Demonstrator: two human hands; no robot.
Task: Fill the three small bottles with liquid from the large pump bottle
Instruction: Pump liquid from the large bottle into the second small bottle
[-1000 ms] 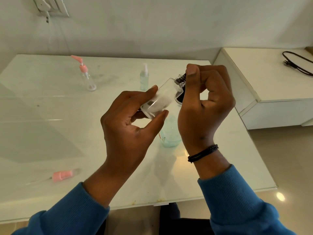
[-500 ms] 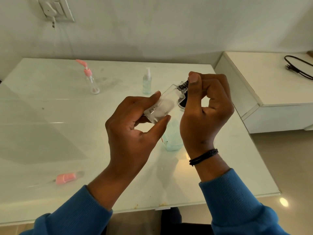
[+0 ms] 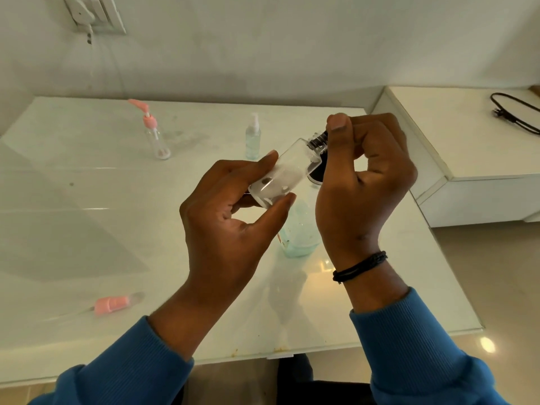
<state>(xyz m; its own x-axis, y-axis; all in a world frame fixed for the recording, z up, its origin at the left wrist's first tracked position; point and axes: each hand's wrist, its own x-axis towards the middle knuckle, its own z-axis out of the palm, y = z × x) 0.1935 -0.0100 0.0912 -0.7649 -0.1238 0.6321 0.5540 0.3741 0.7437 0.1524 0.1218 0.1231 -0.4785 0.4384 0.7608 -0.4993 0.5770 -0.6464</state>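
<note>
near: pink cap [image 3: 112, 304] lies loose on table [image 3: 73, 244] | mid: left hand [image 3: 230, 226] grasps tilted clear bottle [image 3: 280, 176], right hand [image 3: 365, 182] pinches its black top [image 3: 317, 138], above large bottle [image 3: 301, 235] | far: pink-pump bottle [image 3: 156, 135] looks empty, spray bottle [image 3: 252, 138] seems filled | filling likely unfinished

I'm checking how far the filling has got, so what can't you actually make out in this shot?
Head view only:
- Large clear bottle with pale blue liquid: its top and pump are hidden behind both hands.
- Small clear bottle held tilted: the right hand covers its dark neck, so whether a cap is on is unclear; the left hand hides its base.
- Pink cap lying on the glass table: blurred.
</note>
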